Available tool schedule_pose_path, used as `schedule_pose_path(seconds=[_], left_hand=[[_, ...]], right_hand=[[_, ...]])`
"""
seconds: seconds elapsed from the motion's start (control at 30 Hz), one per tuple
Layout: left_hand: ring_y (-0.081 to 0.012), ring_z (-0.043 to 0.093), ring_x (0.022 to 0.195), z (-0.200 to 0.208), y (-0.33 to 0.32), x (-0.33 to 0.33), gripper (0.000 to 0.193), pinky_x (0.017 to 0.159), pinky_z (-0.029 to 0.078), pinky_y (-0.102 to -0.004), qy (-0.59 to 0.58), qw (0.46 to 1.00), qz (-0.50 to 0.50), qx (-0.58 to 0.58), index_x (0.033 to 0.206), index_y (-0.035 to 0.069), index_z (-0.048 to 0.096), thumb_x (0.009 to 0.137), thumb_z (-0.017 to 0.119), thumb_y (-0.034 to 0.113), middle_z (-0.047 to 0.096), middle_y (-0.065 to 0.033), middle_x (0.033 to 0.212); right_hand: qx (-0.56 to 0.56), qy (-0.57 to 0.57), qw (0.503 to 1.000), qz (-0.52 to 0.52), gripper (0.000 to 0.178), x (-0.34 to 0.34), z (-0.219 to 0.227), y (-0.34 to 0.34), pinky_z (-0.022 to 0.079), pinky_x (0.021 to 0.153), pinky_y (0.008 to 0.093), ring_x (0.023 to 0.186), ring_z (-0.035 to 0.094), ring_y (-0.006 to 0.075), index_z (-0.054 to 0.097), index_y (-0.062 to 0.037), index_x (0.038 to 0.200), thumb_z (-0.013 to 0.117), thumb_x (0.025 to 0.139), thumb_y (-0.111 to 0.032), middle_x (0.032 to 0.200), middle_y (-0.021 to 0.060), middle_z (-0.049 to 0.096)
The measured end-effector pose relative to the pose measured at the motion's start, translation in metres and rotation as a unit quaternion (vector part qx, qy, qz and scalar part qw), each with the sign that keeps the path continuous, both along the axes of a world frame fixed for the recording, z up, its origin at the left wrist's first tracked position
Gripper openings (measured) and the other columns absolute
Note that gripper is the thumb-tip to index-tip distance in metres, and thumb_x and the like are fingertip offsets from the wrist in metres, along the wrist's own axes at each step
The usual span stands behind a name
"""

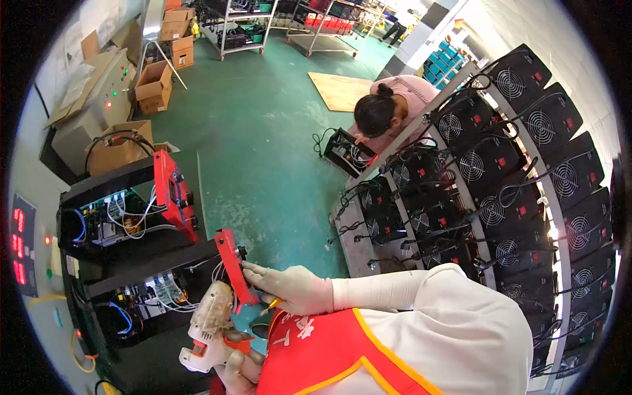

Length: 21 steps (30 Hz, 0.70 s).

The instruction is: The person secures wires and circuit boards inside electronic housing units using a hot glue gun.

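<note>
My left hand point(241, 372), gloved in white, is closed around the handle of a white hot glue gun point(213, 316) with an orange trigger. From the right, my gloved right hand point(293, 289) reaches in and holds the edge of a red front panel point(234, 266) beside its black knob. This panel stands tilted out from an opened black case point(141, 304), with thin white wires running between them. A teal object point(247, 318), partly hidden, lies between the glue gun and my right hand. A slim yellow tool point(272, 305) shows beneath that hand.
Farther along sits a second opened case with its red panel point(175, 197). At right, a rack point(461, 172) holds many black fan units with dangling cables. Beyond it a person point(399, 105) bends over a black case point(345, 151). Cardboard boxes point(153, 85) stand at left.
</note>
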<state>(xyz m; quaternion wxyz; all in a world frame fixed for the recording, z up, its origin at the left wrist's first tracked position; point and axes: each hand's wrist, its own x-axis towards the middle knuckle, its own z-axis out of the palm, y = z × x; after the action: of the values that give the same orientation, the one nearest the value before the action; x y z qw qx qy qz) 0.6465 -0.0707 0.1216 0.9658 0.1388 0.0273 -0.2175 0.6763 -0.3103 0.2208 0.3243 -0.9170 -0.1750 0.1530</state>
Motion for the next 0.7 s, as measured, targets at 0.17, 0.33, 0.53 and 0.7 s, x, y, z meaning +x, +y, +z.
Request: schedule_pose_path(seconds=[0.17, 0.33, 0.53, 0.7], left_hand=[[-0.0163, 0.053, 0.063, -0.01, 0.033, -0.043, 0.05, 0.053, 0.046, -0.0279, -0.014, 0.996, -0.028, 0.084, 0.116, 0.004, 0.047, 0.072, 0.064, 0.019, 0.056, -0.0103, 0.095], [-0.0173, 0.054, 0.065, 0.031, -0.04, 0.0, 0.053, 0.053, 0.047, -0.0283, -0.036, 0.989, -0.034, 0.14, 0.12, 0.003, 0.046, 0.072, 0.063, 0.018, 0.056, -0.0118, 0.097], [-0.0184, 0.056, 0.067, 0.029, -0.015, -0.006, 0.057, 0.053, 0.048, -0.0288, -0.014, 0.971, -0.03, 0.238, 0.125, 0.002, 0.044, 0.072, 0.062, 0.017, 0.057, -0.0136, 0.101], [-0.0211, 0.06, 0.07, 0.069, -0.01, -0.038, 0.07, 0.049, 0.05, -0.0314, 0.126, 0.929, 0.001, 0.349, 0.134, 0.003, 0.035, 0.069, 0.059, 0.014, 0.057, -0.0151, 0.105]], right_hand=[[-0.013, -0.027, 0.999, 0.011, 0.07, 0.0, -0.003, -0.005, 0.052, 0.06, 0.0411, 0.082, 0.064, 0.0365, 0.025, -0.001, 0.144, 0.057, 0.085, -0.017, 0.146, 0.0208, 0.032], [-0.083, -0.012, 0.995, 0.056, 0.076, 0.003, 0.002, -0.004, 0.053, 0.058, 0.0397, 0.08, 0.065, 0.0358, 0.021, 0.0029, 0.144, 0.06, 0.083, -0.019, 0.148, 0.0235, 0.026], [-0.066, 0.021, 0.994, 0.082, 0.074, 0.005, 0.002, -0.004, 0.054, 0.063, 0.0391, 0.085, 0.064, 0.0366, 0.024, 0.0044, 0.143, 0.06, 0.083, -0.018, 0.148, 0.0249, 0.026], [-0.058, 0.051, 0.995, 0.07, 0.074, 0.009, -0.005, -0.013, 0.054, 0.078, 0.0384, 0.108, 0.059, 0.0345, 0.023, -0.0004, 0.145, 0.058, 0.082, -0.016, 0.15, 0.0224, 0.025]])
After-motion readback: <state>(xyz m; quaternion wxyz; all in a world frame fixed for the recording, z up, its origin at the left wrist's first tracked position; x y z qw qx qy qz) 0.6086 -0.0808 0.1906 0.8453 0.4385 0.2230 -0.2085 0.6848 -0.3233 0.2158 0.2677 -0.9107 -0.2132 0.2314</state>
